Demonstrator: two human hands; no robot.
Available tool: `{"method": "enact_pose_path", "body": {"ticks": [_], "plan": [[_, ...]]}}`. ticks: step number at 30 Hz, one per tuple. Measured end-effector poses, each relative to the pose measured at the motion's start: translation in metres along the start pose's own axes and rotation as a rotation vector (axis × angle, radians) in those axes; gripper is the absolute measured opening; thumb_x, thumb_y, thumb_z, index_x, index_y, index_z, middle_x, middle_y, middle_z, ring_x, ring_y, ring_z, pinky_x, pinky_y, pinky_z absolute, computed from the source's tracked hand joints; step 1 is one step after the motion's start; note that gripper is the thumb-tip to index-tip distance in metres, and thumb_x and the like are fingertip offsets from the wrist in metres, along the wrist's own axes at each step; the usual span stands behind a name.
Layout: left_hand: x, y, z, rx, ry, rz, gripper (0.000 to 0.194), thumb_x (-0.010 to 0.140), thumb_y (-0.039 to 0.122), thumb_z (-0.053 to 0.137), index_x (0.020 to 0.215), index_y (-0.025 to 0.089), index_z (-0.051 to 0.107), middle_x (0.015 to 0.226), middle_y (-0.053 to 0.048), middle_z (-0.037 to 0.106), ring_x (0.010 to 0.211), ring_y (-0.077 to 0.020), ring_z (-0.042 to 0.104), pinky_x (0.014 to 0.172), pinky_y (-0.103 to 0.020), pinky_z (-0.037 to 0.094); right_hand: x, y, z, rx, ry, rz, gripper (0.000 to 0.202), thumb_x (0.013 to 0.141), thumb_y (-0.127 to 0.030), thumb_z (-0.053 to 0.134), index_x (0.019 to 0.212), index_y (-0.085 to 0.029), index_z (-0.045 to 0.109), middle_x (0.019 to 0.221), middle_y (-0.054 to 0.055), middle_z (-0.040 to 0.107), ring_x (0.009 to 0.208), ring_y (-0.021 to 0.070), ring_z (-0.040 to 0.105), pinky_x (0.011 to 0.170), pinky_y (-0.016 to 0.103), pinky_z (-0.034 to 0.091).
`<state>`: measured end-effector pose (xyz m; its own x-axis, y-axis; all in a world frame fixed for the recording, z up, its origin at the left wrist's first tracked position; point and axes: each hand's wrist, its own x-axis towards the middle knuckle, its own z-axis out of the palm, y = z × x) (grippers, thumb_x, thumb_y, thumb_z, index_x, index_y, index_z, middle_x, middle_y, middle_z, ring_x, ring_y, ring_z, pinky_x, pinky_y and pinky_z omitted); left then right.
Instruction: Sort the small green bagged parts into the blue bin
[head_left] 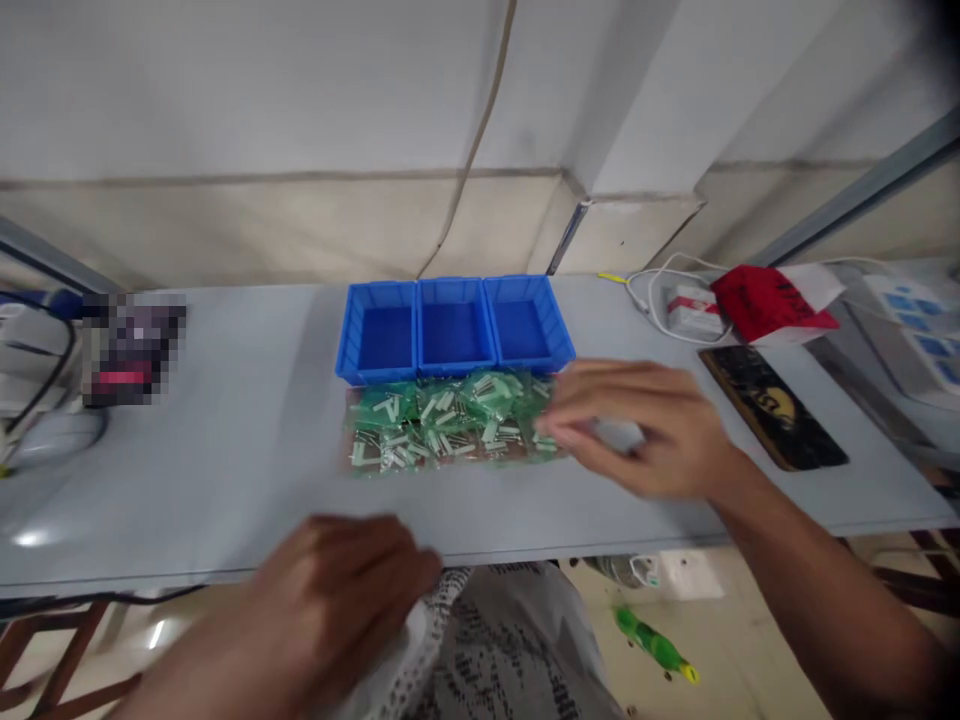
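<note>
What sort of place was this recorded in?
Probably a small assembly or packing workstation, judging by the long grey worktable, the three blue bins and the green-tinted packets of small parts.

The bins (456,335) are blue, the bags (459,422) green, the tabletop (225,420) pale grey

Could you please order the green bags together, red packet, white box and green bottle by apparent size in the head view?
1. Green bags
2. Red packet
3. White box and green bottle: too alike to rank

Soft light, motion blur over left hand (345,595), glare on tabletop (232,420)
</note>
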<state>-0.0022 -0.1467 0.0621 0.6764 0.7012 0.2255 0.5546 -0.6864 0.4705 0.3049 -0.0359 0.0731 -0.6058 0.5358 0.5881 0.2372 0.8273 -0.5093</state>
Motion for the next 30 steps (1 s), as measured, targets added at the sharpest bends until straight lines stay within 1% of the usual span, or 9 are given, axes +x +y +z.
{"method": "enact_pose_path", "body": {"ticks": [4,6,8,13,18,21,25,27,30], "plan": [[0.093,-0.046,-0.033,0.090,0.316,-0.083,0.013,0.099,0.028,0.057,0.096,0.023,0.069,0.084,0.003,0.073,0.066,-0.0079,0.064,0.063,-0.021,0.046,0.034,0.060,0.026,-0.049,0.082,-0.163,0.009,0.087,-0.013,0.064,0.087,-0.020,0.070,0.074,0.004,0.072,0.068,0.0178,0.065,0.065,0.035,0.056],[0.126,-0.077,-0.036,0.306,0.505,-0.100,0.018,0.101,0.028,0.053,0.096,0.021,0.070,0.079,0.001,0.072,0.065,-0.0100,0.062,0.060,-0.024,0.042,0.030,0.075,0.032,-0.115,0.111,-0.213,0.009,0.084,-0.014,0.066,0.090,-0.019,0.071,0.078,0.005,0.073,0.070,0.0196,0.066,0.066,0.037,0.056],[0.140,-0.104,-0.027,0.549,0.513,-0.019,0.022,0.101,0.025,0.049,0.097,0.018,0.070,0.086,-0.004,0.073,0.077,-0.0155,0.065,0.061,-0.027,0.040,0.020,0.079,0.033,-0.237,0.105,-0.271,0.016,0.081,-0.017,0.070,0.097,-0.018,0.072,0.084,0.007,0.075,0.075,0.0218,0.068,0.068,0.038,0.057],[0.124,-0.131,0.002,0.761,0.501,0.220,0.013,0.095,0.022,0.055,0.097,0.018,0.068,0.080,-0.002,0.072,0.074,-0.0152,0.065,0.055,-0.029,0.034,0.004,0.065,0.033,-0.456,-0.104,-0.323,0.045,0.085,-0.034,0.071,0.126,-0.014,0.067,0.110,0.013,0.076,0.096,0.0284,0.071,0.077,0.044,0.059],[0.105,-0.139,-0.001,0.792,0.532,0.249,0.009,0.091,0.020,0.060,0.095,0.020,0.068,0.076,0.000,0.072,0.071,-0.0154,0.067,0.053,-0.029,0.035,0.001,0.065,0.045,-0.408,-0.233,-0.293,0.039,0.093,-0.025,0.062,0.131,-0.015,0.065,0.123,0.012,0.074,0.113,0.0276,0.070,0.090,0.046,0.058],[0.104,-0.141,-0.007,0.733,0.593,0.233,0.010,0.090,0.021,0.062,0.097,0.021,0.070,0.074,0.000,0.071,0.069,-0.0161,0.066,0.052,-0.030,0.039,-0.001,0.069,0.049,-0.299,-0.114,-0.243,0.035,0.092,-0.015,0.063,0.125,-0.021,0.069,0.121,0.007,0.075,0.111,0.0255,0.072,0.089,0.044,0.061],[0.107,-0.128,-0.004,0.471,0.694,0.153,0.029,0.091,0.018,0.062,0.119,0.022,0.068,0.097,-0.005,0.074,0.083,-0.0169,0.069,0.069,-0.032,0.056,0.007,0.054,0.054,-0.146,0.273,0.009,0.026,0.092,-0.015,0.066,0.113,-0.027,0.076,0.109,0.004,0.079,0.095,0.0224,0.076,0.082,0.040,0.064],[0.109,-0.116,0.003,0.393,0.630,0.184,0.049,0.090,0.017,0.065,0.138,0.023,0.057,0.126,-0.011,0.067,0.102,-0.0191,0.069,0.077,-0.031,0.060,0.014,0.039,0.060,-0.024,0.428,0.219,0.023,0.093,-0.017,0.066,0.112,-0.027,0.075,0.107,0.003,0.078,0.085,0.0195,0.075,0.073,0.035,0.064],[0.110,-0.101,0.011,0.333,0.536,0.345,0.052,0.089,0.013,0.066,0.139,0.025,0.057,0.138,-0.012,0.061,0.116,-0.0211,0.066,0.080,-0.030,0.060,0.021,0.020,0.069,0.232,0.443,0.429,0.023,0.095,-0.022,0.066,0.117,-0.026,0.070,0.115,0.002,0.075,0.074,0.0144,0.072,0.059,0.028,0.061]]}}
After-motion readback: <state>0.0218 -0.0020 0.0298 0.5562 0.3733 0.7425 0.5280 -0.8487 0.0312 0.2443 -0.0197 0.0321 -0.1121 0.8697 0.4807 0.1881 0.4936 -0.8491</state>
